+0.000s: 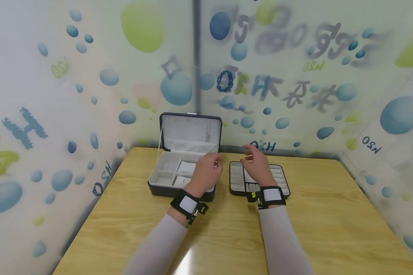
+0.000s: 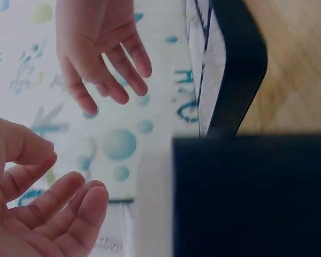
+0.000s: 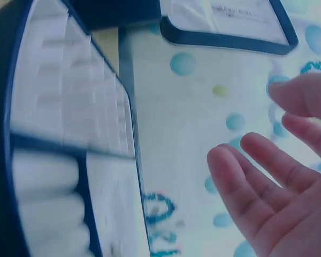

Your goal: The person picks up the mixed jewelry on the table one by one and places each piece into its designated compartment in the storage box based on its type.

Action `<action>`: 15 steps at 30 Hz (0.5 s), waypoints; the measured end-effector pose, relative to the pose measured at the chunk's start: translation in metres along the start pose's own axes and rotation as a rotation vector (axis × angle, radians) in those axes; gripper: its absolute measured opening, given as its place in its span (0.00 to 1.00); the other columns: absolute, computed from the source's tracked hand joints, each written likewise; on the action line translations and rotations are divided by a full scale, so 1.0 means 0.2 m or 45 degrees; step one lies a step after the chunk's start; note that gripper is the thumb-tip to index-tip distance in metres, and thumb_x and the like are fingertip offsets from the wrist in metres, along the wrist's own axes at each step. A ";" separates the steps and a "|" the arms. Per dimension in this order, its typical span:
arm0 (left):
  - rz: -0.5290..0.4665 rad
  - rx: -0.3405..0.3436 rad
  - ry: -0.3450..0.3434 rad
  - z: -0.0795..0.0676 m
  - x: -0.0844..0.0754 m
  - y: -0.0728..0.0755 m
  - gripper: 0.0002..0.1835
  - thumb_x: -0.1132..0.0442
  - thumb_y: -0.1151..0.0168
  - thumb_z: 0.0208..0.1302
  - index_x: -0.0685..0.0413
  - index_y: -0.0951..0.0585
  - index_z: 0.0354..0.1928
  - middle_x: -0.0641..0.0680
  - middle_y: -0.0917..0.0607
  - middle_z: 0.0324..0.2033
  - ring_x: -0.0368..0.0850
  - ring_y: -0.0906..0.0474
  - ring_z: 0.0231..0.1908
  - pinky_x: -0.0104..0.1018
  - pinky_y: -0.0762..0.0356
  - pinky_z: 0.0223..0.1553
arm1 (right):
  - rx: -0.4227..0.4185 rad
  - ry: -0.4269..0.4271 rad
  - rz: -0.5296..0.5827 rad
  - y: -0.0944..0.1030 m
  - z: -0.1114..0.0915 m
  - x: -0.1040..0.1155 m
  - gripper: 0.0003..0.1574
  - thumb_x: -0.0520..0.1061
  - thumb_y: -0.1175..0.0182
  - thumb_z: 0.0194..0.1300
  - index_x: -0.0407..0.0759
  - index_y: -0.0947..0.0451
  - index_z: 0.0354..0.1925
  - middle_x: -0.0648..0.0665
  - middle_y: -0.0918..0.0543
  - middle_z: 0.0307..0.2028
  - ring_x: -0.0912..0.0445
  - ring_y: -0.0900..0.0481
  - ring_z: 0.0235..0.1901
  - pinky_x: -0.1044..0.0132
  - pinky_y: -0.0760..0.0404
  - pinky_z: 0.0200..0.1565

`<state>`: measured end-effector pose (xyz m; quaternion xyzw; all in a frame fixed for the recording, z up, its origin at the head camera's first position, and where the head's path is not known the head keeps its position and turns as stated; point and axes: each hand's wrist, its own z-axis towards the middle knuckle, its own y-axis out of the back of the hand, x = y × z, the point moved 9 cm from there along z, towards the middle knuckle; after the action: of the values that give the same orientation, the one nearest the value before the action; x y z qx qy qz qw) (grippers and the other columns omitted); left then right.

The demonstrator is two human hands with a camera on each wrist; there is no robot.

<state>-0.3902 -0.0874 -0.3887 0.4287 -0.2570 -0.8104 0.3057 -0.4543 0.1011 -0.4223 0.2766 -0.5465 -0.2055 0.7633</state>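
A dark jewelry box with a pale lining stands with its lid raised. My left hand hovers over the box's right side and hides part of its compartments. Its fingers are loosely bent, thumb near the index finger, nothing visible between them. To the right lies a flat jewelry tray with pale ring rolls and slots. Above this tray is my right hand, fingers relaxed and apart, holding nothing. In the right wrist view, the fingers stand beside the tray.
Small pale cushions sit in the box's compartments, and a thin necklace hangs inside the lid. Box and tray rest on a wooden table. A patterned wall rises behind the table's back edge.
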 end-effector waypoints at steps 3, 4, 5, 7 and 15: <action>-0.008 0.066 -0.004 -0.02 -0.01 -0.04 0.11 0.67 0.39 0.72 0.59 0.14 0.52 0.57 0.11 0.47 0.50 0.13 0.45 0.42 0.14 0.48 | -0.015 -0.008 -0.018 0.03 -0.03 -0.03 0.33 0.47 0.37 0.75 0.43 0.30 0.74 0.33 0.19 0.64 0.37 0.17 0.61 0.39 0.17 0.59; -0.024 0.097 0.003 -0.03 -0.02 -0.05 0.12 0.66 0.39 0.72 0.58 0.14 0.53 0.57 0.11 0.49 0.50 0.13 0.46 0.42 0.14 0.49 | -0.023 -0.007 -0.035 0.05 -0.04 -0.04 0.32 0.46 0.37 0.75 0.42 0.29 0.73 0.32 0.19 0.64 0.37 0.17 0.61 0.39 0.17 0.60; -0.043 0.127 0.009 -0.03 -0.03 -0.07 0.13 0.65 0.39 0.73 0.58 0.14 0.55 0.57 0.11 0.51 0.50 0.13 0.47 0.43 0.14 0.50 | -0.031 -0.007 -0.054 0.06 -0.05 -0.06 0.31 0.46 0.37 0.75 0.41 0.28 0.72 0.33 0.19 0.63 0.37 0.17 0.61 0.39 0.17 0.60; -0.082 0.194 0.031 -0.05 -0.05 -0.10 0.15 0.64 0.39 0.74 0.59 0.15 0.58 0.59 0.12 0.55 0.51 0.13 0.50 0.45 0.14 0.53 | -0.046 -0.015 -0.083 0.10 -0.06 -0.09 0.30 0.45 0.37 0.76 0.40 0.27 0.71 0.32 0.19 0.63 0.36 0.17 0.61 0.38 0.18 0.61; -0.118 0.381 0.171 -0.12 -0.10 -0.28 0.25 0.57 0.40 0.76 0.56 0.24 0.71 0.66 0.24 0.69 0.62 0.20 0.64 0.55 0.21 0.65 | -0.106 -0.173 -0.187 0.27 -0.19 -0.27 0.29 0.48 0.43 0.78 0.36 0.26 0.70 0.30 0.21 0.65 0.34 0.21 0.64 0.38 0.21 0.64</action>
<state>-0.3769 -0.0392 -0.4282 0.5340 -0.3337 -0.7459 0.2172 -0.4352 0.1834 -0.4348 0.2694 -0.5661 -0.3018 0.7183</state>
